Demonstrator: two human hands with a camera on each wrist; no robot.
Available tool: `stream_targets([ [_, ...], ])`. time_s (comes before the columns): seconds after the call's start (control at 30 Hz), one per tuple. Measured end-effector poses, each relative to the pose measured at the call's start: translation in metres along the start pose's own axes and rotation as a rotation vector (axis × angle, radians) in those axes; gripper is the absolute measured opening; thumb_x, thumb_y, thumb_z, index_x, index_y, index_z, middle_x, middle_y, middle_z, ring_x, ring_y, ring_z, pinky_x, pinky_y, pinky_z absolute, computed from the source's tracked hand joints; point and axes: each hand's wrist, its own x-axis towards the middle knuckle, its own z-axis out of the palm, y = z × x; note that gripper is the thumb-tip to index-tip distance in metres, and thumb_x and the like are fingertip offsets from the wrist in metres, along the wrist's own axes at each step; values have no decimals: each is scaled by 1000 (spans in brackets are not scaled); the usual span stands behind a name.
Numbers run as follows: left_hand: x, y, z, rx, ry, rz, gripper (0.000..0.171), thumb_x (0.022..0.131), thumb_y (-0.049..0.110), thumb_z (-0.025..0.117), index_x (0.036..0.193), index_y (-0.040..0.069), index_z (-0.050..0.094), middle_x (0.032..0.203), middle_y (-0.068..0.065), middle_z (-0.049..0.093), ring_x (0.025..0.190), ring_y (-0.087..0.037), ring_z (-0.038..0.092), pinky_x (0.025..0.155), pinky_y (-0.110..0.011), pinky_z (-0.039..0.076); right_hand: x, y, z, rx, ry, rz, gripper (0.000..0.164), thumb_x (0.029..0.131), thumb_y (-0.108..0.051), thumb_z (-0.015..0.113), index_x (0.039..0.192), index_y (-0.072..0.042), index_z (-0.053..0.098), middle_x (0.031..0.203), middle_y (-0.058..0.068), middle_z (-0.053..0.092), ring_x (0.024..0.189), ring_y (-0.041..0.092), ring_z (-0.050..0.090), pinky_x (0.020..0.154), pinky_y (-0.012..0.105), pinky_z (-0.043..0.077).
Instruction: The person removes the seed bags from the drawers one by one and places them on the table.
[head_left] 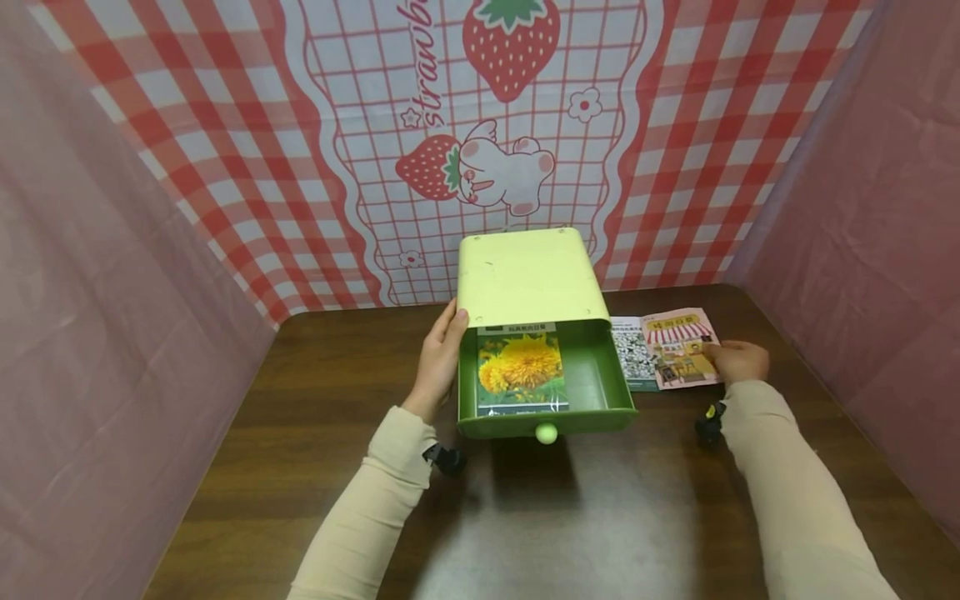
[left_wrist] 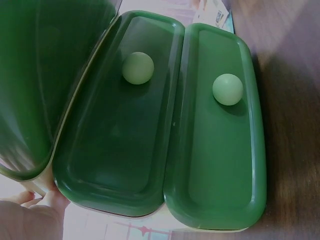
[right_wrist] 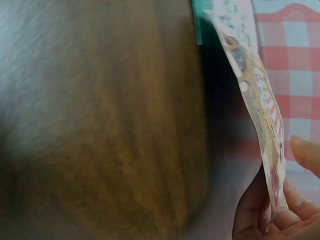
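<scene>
**Drawer (head_left: 596, 371) of green cabinet (head_left: 532, 279) pulled out, pink packet (head_left: 678, 354) held at right**

The background is covered by a red-checked cloth (head_left: 187, 125) printed with strawberries, flanked by pink curtains (head_left: 97, 375). Below it, the cabinet is supported by a brown desk (head_left: 322, 392). Of its 3 drawers, the top 1 is pulled out; the 2 lower ones are seen closed in the left wrist view.

The cabinet's left side is touched by the left hand (head_left: 437, 362), its fingers laid fairly straight along the wall, with the front edge met by the thumb. The pink packet is grasped at its right edge by the fingers of the right hand (head_left: 738, 361), to the right of the cabinet. A white-flower packet (head_left: 632, 354) is partly covered by it.

A yellow-flower packet (head_left: 521, 371) is contained in the left part of the open drawer, picture upward. Each drawer is fitted with 1 round, pale green knob (head_left: 547, 433).
</scene>
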Motion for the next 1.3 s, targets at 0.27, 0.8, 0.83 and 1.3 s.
stream_targets([
  [0.27, 1, 0, -1, -11, -7, -6, 60, 98, 52, 50, 153, 31, 34, 156, -3, 38, 127, -26, 53, 108, -42, 45, -4, 6, 2, -259, -73, -126, 74, 90, -32, 61, 145, 11, 36, 141, 32, 45, 115, 38, 49, 95, 46, 46],
  [0.8, -20, 31, 3, 23, -27, -23, 60, 103, 39, 45, 156, 17, 28, 159, -10, 32, 131, -29, 50, 110, -42, 44, -1, 6, 10, -551, -45, -277, 68, 86, -29, 60, 132, 17, 42, 123, 38, 51, 108, 49, 50, 99, 57, 40],
  [0.83, -20, 32, 3, 22, -27, -23, 60, 103, 39, 46, 156, 17, 28, 159, -10, 32, 132, -29, 49, 110, -42, 44, -1, 6, 10, -571, -42, -286, 68, 86, -30, 60, 132, 17, 42, 122, 38, 52, 108, 50, 50, 98, 58, 41],
  [1.3, -20, 32, 3, 27, -29, -19, 60, 103, 40, 46, 155, 17, 29, 160, -10, 30, 139, -28, 41, 116, -42, 37, 3, 7, 13, -676, -48, -288, 63, 86, -31, 60, 123, 17, 46, 118, 41, 48, 110, 58, 43, 96, 64, 38],
])
